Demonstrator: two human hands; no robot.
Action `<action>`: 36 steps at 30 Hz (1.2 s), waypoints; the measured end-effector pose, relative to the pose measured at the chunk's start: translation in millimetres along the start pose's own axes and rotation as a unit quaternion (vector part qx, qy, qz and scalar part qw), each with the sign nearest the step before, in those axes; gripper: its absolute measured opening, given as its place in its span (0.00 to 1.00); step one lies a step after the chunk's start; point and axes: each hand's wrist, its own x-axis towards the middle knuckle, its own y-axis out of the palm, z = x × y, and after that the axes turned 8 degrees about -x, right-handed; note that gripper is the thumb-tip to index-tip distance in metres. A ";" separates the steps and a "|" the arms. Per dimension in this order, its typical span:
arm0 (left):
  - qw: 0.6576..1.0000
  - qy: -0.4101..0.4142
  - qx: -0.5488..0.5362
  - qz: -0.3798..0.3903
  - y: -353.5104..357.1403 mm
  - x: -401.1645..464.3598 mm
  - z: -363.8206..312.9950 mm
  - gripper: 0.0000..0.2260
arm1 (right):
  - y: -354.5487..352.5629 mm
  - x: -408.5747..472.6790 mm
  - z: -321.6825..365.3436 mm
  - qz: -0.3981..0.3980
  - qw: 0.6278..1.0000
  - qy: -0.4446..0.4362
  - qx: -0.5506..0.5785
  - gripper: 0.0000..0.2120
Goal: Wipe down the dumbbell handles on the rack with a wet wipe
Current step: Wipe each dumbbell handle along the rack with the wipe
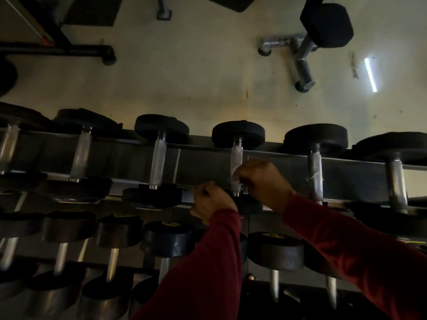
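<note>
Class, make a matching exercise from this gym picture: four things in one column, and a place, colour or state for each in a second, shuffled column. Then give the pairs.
Things
1. right hand
2. left hand
3. sleeve
4. bench

Descriptions
A. dark red
B. stands on the floor beyond the rack
C. curled at the near weight of the same dumbbell
D. at a knurled dumbbell handle on the top rack

Pairs: 1-D, 2-C, 3-A, 4-B

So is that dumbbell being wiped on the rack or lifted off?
On the rack: the dumbbell lies across its rails, right hand at its handle.
</note>
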 end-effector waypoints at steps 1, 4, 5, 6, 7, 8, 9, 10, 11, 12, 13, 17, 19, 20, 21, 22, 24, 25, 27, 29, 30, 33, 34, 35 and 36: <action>1.000 0.002 -0.002 0.000 0.2 0.0 0.0 0.14 | -2.3 -4.8 -1.0 0.026 0.999 -0.026 0.000 0.16; 1.000 0.013 -0.005 -0.003 0.5 1.2 2.0 0.13 | -12.8 3.2 -3.7 0.059 0.996 -0.069 -0.022 0.13; 1.000 0.013 -0.004 -0.002 0.2 0.8 2.1 0.13 | -14.7 12.0 -5.5 0.043 0.995 -0.082 -0.045 0.13; 1.000 0.011 -0.003 -0.001 0.3 1.5 3.1 0.13 | -16.4 22.9 -7.0 0.014 0.992 -0.093 -0.079 0.12; 1.000 0.012 -0.002 -0.001 -0.1 2.0 3.7 0.13 | -17.8 33.6 -7.2 -0.013 0.989 -0.093 -0.113 0.11; 1.000 0.016 0.000 -0.002 -0.4 3.6 4.8 0.13 | -19.0 42.6 -7.2 -0.022 0.988 -0.079 -0.134 0.10; 1.000 0.019 0.000 -0.005 -0.3 5.0 5.4 0.13 | -18.4 49.1 -7.6 -0.013 0.987 -0.064 -0.150 0.10; 1.000 0.022 0.002 -0.007 -0.2 6.6 5.9 0.13 | -15.3 51.9 -8.5 -0.007 0.985 -0.057 -0.161 0.11; 1.000 0.024 0.003 -0.008 0.0 7.5 6.3 0.13 | -10.9 51.1 -8.4 -0.002 0.985 -0.058 -0.163 0.10; 1.000 0.025 0.000 -0.008 0.6 8.8 7.3 0.13 | -6.9 47.6 -6.9 0.015 0.988 -0.059 -0.144 0.09; 1.000 0.027 -0.004 -0.009 1.1 9.2 8.1 0.13 | -5.1 42.5 -3.4 0.036 0.991 -0.065 -0.108 0.10; 0.999 0.035 -0.008 -0.018 0.8 8.8 10.3 0.13 | -12.9 26.1 11.9 0.138 0.984 -0.096 -0.050 0.07; 0.999 0.035 -0.009 -0.013 -0.2 7.1 9.3 0.12 | -18.3 23.4 13.2 0.125 0.992 -0.017 0.032 0.08; 0.999 0.039 -0.006 -0.010 -0.5 7.3 9.6 0.12 | -20.2 21.3 11.5 0.102 0.989 0.053 0.097 0.09; 0.999 0.039 0.002 -0.003 -0.7 8.1 9.9 0.13 | -22.6 18.5 9.8 0.074 0.972 0.132 0.178 0.11; 0.999 0.042 0.014 0.006 -1.9 7.5 9.2 0.13 | -25.3 12.7 8.7 0.046 0.937 0.209 0.276 0.10; 0.992 0.085 0.080 0.035 -6.4 11.1 11.0 0.15 | -29.5 -1.8 11.0 -0.015 0.818 0.326 0.474 0.08; 0.974 0.157 0.151 0.059 -9.9 12.7 12.7 0.18 | -29.9 -10.2 10.1 -0.041 0.754 0.367 0.543 0.08; 0.880 0.350 0.286 0.146 -16.9 13.2 16.7 0.20 | -26.5 -27.2 5.2 -0.065 0.678 0.402 0.612 0.09; 0.738 0.479 0.389 0.274 -20.6 6.2 11.7 0.14 | -23.8 -40.6 2.1 -0.075 0.642 0.419 0.638 0.11; 0.657 0.515 0.440 0.332 -21.1 1.8 6.3 0.13 | -25.8 -46.4 1.6 -0.086 0.623 0.432 0.647 0.10; 0.408 0.580 0.591 0.385 -13.5 -12.7 -9.0 0.22 | -40.7 -61.8 -1.4 -0.124 0.597 0.448 0.654 0.07; 0.331 0.591 0.641 0.362 -8.1 -19.6 -11.5 0.25 | -45.0 -65.8 -3.5 -0.130 0.594 0.440 0.660 0.09; 0.251 0.592 0.692 0.329 -2.6 -27.3 -10.2 0.25 | -47.3 -69.6 -5.6 -0.127 0.599 0.428 0.665 0.12; 0.180 0.580 0.740 0.289 3.3 -34.8 -5.3 0.23 | -48.1 -72.5 -7.5 -0.116 0.609 0.417 0.665 0.15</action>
